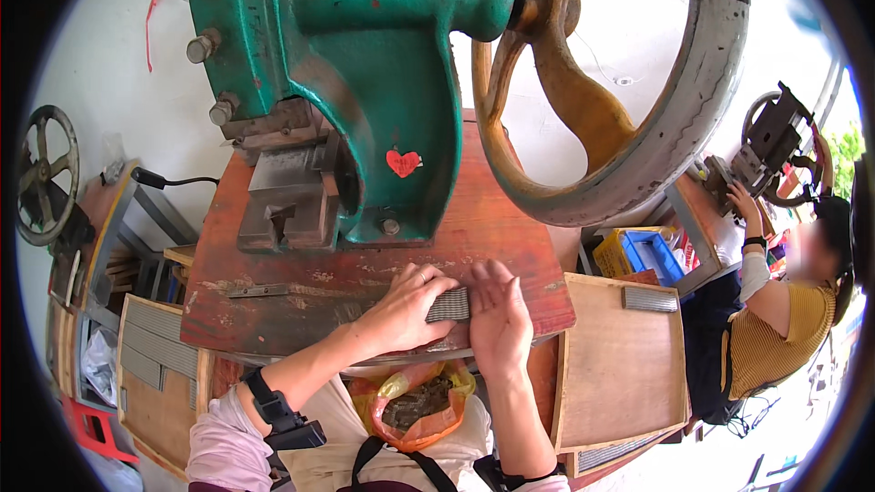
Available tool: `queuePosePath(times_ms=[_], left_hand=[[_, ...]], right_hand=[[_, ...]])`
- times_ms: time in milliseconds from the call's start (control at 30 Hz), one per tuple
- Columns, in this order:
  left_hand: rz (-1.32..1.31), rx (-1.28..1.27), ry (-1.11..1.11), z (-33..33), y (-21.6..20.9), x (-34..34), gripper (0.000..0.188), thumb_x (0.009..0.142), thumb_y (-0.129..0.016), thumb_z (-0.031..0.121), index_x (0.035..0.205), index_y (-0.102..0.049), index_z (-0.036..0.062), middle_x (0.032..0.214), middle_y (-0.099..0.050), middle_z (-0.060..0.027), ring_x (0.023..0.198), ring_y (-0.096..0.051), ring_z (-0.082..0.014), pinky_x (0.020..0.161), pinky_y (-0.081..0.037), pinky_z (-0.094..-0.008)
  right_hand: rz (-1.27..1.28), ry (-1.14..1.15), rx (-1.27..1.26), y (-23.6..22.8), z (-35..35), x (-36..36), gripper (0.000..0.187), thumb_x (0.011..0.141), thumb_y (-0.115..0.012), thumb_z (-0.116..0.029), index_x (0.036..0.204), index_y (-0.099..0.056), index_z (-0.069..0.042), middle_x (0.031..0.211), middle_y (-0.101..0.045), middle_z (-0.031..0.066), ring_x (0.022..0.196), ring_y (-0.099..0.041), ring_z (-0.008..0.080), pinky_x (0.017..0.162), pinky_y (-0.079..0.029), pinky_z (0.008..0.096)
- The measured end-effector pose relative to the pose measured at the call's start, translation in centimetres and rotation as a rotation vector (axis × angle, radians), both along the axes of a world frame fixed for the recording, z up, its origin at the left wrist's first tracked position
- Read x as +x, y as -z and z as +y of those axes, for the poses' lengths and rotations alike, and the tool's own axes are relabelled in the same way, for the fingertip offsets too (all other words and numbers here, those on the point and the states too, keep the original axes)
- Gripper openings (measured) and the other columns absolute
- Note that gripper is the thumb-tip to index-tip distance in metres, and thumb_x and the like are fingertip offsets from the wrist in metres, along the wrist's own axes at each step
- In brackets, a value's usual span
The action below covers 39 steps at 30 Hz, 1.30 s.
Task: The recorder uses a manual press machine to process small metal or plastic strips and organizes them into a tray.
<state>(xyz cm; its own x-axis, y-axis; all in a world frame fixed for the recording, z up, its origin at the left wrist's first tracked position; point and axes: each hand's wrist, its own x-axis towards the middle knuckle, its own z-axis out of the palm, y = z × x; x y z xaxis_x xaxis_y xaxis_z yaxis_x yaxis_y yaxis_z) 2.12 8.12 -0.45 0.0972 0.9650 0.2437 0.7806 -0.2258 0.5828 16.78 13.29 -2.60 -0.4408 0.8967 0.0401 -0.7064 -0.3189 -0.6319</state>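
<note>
My left hand (407, 306) is closed around a small grey stack of thin ribbed metal strips (448, 305) just above the front of the red-brown wooden table (492, 219). My right hand (500, 317) stands open beside the stack's right end, fingers stretched upward and palm toward it. Whether its palm touches the strips is hard to tell. A green hand press (365, 82) rises behind both hands, with a steel die block (292, 191) under its head. On the table left of my hands lies a flat metal strip (259, 292).
A wooden tray (629, 374) at right holds one strip stack (651, 300); the left tray (150, 405) holds several. A bag of metal scraps (421, 405) sits at my lap. The large handwheel (720, 64) overhangs the right side. A co-worker (775, 337) works at another press (775, 141).
</note>
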Motion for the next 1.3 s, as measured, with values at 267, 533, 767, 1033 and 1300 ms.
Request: queuePosePath(times_ms=[267,533,767,1033,1300], left_hand=[[0.035,-0.006,0.011,0.0,0.1,-0.2,0.057,0.069,-0.073,0.019,0.118,-0.05,0.0017,0.114,-0.05,-0.0156,0.11,-0.043,-0.033,0.098,-0.036,-0.0416],[-0.052,-0.015,0.028,-2.0,-1.1,-1.1,0.072,0.071,-0.072,0.016,0.131,-0.036,-0.0004,0.116,-0.049,-0.0193,0.11,-0.044,-0.0342,0.096,-0.038,-0.0419],[-0.044,0.022,-0.003,-2.1,-0.3,-1.5,0.07,0.071,-0.071,0.014,0.13,-0.038,-0.0012,0.114,-0.05,-0.0205,0.108,-0.047,-0.0339,0.094,-0.04,-0.0411],[-0.081,0.139,0.041,-4.9,-1.1,-3.9,0.068,0.073,-0.07,0.015,0.132,-0.039,0.0014,0.115,-0.054,-0.0149,0.107,-0.048,-0.0294,0.094,-0.041,-0.0375],[-0.475,0.428,-0.165,-9.1,-6.6,-11.9,0.093,0.067,-0.071,-0.003,0.141,-0.015,0.0083,0.127,-0.037,-0.0113,0.098,-0.049,-0.0173,0.085,-0.043,-0.0337]], right_hand=[[-0.326,-0.142,0.251,-1.6,1.3,2.3,0.053,0.082,-0.058,0.002,0.131,-0.037,0.0,0.133,-0.041,0.0184,0.127,-0.037,0.0278,0.107,-0.03,0.0389],[-1.064,-0.064,1.235,-2.4,2.1,3.0,0.063,0.072,-0.07,-0.007,0.127,-0.042,0.003,0.119,-0.051,0.0211,0.117,-0.042,0.0367,0.1,-0.036,0.0415],[-1.095,0.017,1.24,-2.1,2.0,2.9,0.06,0.068,-0.074,-0.011,0.121,-0.049,0.001,0.115,-0.054,0.0194,0.112,-0.047,0.0351,0.095,-0.041,0.0403],[-1.069,0.044,1.247,-3.6,-0.3,1.1,0.063,0.064,-0.077,-0.01,0.12,-0.05,-0.001,0.109,-0.056,0.0158,0.107,-0.054,0.0304,0.091,-0.046,0.0381],[-0.792,0.008,1.25,-9.7,-1.8,-10.1,0.081,0.069,-0.077,-0.013,0.134,-0.03,0.0,0.113,-0.055,0.0187,0.113,-0.048,0.0327,0.094,-0.042,0.0401]])
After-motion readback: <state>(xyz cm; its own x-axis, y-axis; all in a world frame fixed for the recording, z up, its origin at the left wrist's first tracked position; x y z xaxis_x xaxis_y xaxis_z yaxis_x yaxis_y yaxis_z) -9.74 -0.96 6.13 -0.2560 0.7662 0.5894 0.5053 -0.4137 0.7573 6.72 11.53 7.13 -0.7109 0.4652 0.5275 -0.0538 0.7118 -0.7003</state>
